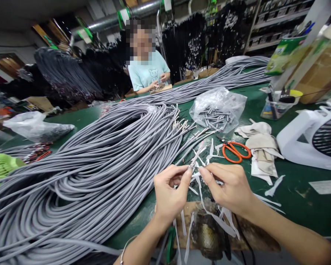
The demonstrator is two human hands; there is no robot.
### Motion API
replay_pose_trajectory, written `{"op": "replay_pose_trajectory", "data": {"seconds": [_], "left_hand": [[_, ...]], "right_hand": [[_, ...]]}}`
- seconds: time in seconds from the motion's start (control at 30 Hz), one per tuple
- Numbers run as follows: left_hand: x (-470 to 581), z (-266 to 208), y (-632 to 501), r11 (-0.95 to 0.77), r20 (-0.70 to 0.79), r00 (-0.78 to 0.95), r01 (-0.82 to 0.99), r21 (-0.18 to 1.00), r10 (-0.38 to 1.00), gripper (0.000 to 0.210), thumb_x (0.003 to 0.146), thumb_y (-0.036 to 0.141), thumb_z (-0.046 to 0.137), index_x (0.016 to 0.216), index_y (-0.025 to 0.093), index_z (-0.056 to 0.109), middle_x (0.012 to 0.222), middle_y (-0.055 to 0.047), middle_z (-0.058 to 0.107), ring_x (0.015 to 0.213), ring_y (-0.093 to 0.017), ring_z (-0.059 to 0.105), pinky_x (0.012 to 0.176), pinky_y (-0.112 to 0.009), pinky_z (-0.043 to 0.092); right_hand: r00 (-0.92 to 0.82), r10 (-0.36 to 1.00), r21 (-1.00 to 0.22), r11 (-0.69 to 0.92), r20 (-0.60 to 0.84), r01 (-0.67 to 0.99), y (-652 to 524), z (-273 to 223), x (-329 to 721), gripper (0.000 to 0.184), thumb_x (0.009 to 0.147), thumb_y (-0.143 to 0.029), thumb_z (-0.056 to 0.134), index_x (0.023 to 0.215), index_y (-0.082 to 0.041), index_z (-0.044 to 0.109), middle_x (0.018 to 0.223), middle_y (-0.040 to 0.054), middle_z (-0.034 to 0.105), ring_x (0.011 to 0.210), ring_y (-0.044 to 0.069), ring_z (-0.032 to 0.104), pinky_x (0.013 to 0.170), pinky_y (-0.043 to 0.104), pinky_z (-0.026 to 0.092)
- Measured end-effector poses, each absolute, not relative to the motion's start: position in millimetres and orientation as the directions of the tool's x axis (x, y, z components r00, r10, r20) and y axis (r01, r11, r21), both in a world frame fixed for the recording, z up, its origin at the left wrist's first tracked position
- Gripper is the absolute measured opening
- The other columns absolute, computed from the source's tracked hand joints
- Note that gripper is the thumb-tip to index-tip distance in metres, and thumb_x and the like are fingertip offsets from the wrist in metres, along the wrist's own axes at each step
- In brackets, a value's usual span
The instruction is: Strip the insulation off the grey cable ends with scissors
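Observation:
Between thumb and fingers, my left hand (169, 189) pinches a cable end (194, 160) with its silvery braided shield bared and a pinkish tip pointing up and away. My right hand (228, 186) is closed in a pinch just to the right of the braid; what its fingertips grip is too small to make out. Below the hands, thin white strips (217, 220) dangle over a dark, brassy metal device (209, 235) on a wooden board (260, 235). Orange-handled scissors (236, 151) lie beyond my right hand.
Coiled grey cables (99, 162) cover the left of the green table (300, 217). A clear bag of short grey tubes (217, 110), pale cloth gloves (263, 143), a white fan (314, 136) and a tool tub (278, 105) stand right. Another person (147, 71) works across the table.

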State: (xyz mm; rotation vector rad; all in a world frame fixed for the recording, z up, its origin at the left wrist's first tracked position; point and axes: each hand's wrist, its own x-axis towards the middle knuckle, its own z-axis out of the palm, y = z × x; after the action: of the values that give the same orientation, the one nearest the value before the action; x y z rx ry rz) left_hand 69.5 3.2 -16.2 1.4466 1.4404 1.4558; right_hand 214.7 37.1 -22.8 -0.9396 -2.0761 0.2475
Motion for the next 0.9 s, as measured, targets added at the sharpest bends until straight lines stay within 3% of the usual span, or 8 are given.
{"op": "replay_pose_trajectory", "data": {"seconds": [0.2,0.4,0.47,0.57,0.67,0.73,0.9], "left_hand": [[70,-17,2,-0.226,0.287,-0.192,0.285,0.931,0.938,0.013,0.075,0.023,0.06,0.081,0.015,0.069,0.065,-0.002,0.058,0.053,-0.009,0.053,0.044,-0.017,0.04],[71,-19,2,-0.31,0.381,-0.138,0.369,0.876,0.914,0.012,0.073,0.018,0.061,0.083,0.016,0.069,0.065,-0.002,0.059,0.055,-0.01,0.053,0.045,-0.019,0.039],[70,-20,2,-0.343,0.431,-0.126,0.427,0.837,0.893,0.014,0.073,0.017,0.062,0.084,0.016,0.069,0.066,-0.002,0.061,0.056,-0.01,0.053,0.048,-0.02,0.041],[70,-21,2,-0.349,0.46,-0.114,0.498,0.794,0.881,0.014,0.073,0.016,0.061,0.084,0.016,0.069,0.066,-0.003,0.062,0.054,-0.01,0.052,0.048,-0.021,0.04],[70,-21,3,-0.321,0.434,-0.111,0.517,0.793,0.894,0.013,0.074,0.018,0.059,0.083,0.015,0.069,0.065,-0.003,0.062,0.053,-0.01,0.053,0.046,-0.02,0.04],[70,-20,3,-0.303,0.422,-0.119,0.527,0.794,0.899,0.013,0.075,0.019,0.058,0.082,0.014,0.068,0.065,-0.003,0.062,0.052,-0.01,0.053,0.045,-0.02,0.04],[71,-21,3,-0.386,0.593,-0.09,0.679,0.625,0.8,0.014,0.074,0.016,0.057,0.081,0.011,0.068,0.062,-0.004,0.061,0.051,-0.01,0.051,0.05,-0.022,0.041]], "right_hand": [[-0.382,0.722,-0.529,0.687,0.577,0.499,38,-23,214,0.032,0.085,-0.024,0.043,0.053,-0.016,0.045,0.049,-0.0018,0.042,0.046,0.007,0.037,0.049,0.023,0.026],[-0.462,0.843,-0.857,0.434,0.277,0.279,42,-20,214,0.041,0.087,-0.034,0.038,0.05,-0.016,0.043,0.047,-0.0035,0.036,0.045,0.007,0.031,0.044,0.022,0.025],[-0.464,0.852,-0.892,0.383,0.241,0.241,41,-21,213,0.042,0.088,-0.035,0.036,0.052,-0.016,0.045,0.047,-0.0033,0.037,0.046,0.007,0.033,0.045,0.021,0.026],[-0.355,0.84,-0.78,0.526,0.411,0.34,37,-25,209,0.04,0.086,-0.03,0.041,0.049,-0.016,0.041,0.045,-0.0043,0.033,0.043,0.006,0.03,0.045,0.022,0.024],[-0.313,0.693,-0.534,0.708,0.649,0.462,33,-31,206,0.033,0.083,-0.021,0.046,0.051,-0.015,0.044,0.046,-0.0035,0.038,0.043,0.006,0.034,0.048,0.024,0.024],[-0.327,0.624,-0.432,0.752,0.71,0.498,33,-33,205,0.029,0.083,-0.018,0.047,0.054,-0.014,0.048,0.048,-0.0022,0.044,0.044,0.006,0.038,0.049,0.024,0.025],[-0.316,0.723,-0.53,0.674,0.614,0.514,36,-30,202,0.039,0.086,-0.023,0.043,0.048,-0.016,0.04,0.042,-0.0048,0.035,0.038,0.005,0.031,0.044,0.022,0.024]]}}
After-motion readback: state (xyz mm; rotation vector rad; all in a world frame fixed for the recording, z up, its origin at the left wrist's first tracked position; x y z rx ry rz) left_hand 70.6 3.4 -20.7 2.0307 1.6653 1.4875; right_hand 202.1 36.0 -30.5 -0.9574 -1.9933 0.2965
